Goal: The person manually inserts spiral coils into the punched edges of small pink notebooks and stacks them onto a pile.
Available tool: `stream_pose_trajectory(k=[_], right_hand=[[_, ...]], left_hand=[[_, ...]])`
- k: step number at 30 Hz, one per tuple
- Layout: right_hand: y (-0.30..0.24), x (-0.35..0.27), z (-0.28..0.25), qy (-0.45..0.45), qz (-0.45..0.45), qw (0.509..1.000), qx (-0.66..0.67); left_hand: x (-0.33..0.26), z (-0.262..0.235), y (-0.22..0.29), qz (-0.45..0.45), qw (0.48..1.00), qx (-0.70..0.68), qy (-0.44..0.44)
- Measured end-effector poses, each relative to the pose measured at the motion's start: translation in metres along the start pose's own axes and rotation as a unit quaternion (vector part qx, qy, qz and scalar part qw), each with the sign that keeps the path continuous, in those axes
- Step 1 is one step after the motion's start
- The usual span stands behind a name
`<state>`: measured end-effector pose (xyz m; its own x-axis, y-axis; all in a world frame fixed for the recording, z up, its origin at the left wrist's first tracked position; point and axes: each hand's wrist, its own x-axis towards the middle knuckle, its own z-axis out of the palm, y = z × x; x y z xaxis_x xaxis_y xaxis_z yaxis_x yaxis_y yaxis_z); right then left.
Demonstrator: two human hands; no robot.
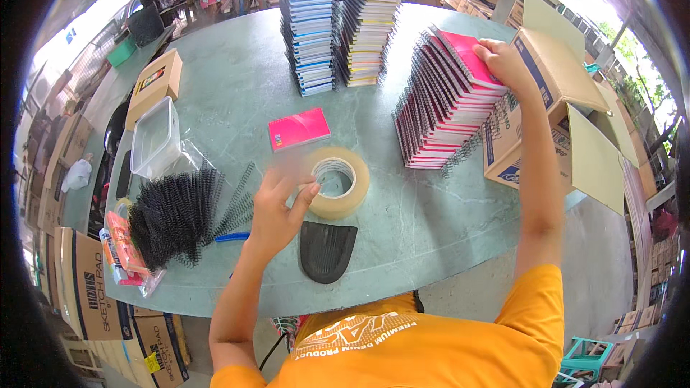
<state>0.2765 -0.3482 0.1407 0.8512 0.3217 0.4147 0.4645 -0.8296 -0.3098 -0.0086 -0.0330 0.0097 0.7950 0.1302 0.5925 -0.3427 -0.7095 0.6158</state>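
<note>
On the right of the table rises a tall leaning stack of pink spiral notebooks (445,111). My right hand (503,65) reaches to its top, with the fingers closed on the edge of the uppermost pink notebook (467,57). A single pink notebook (299,128) lies flat in the middle of the table. Just below it, my left hand (277,205) hovers by a wide roll of clear tape (361,185), its thumb stretched toward the ring. Motion smears its fingers, and whether they hold anything is unclear. Near me lies a black ridged pad (328,251).
Two tall stacks of spiral notebooks, blue-edged (313,43) and yellow-edged (368,36), stand at the back. Loose black spiral coils (176,212), a clear plastic tub (154,140) and a blue pen-like tool (232,236) lie left. An open cardboard box (535,79) stands right.
</note>
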Motion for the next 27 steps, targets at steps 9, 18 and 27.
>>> stream_pose_trajectory(k=[9,18,27], right_hand=[[-0.056,-0.001,-0.017,0.318,-0.267,0.895,-0.163],[-0.218,-0.042,0.232,-0.115,-0.382,0.917,0.026],[-0.231,-0.065,0.299,-0.252,-0.394,0.876,-0.114]], left_hand=[[-0.037,0.019,-0.038,-0.046,0.999,-0.003,0.001],[-0.046,0.024,-0.081,-0.018,0.989,0.079,0.126],[-0.052,0.008,-0.079,-0.022,0.986,0.094,0.133]])
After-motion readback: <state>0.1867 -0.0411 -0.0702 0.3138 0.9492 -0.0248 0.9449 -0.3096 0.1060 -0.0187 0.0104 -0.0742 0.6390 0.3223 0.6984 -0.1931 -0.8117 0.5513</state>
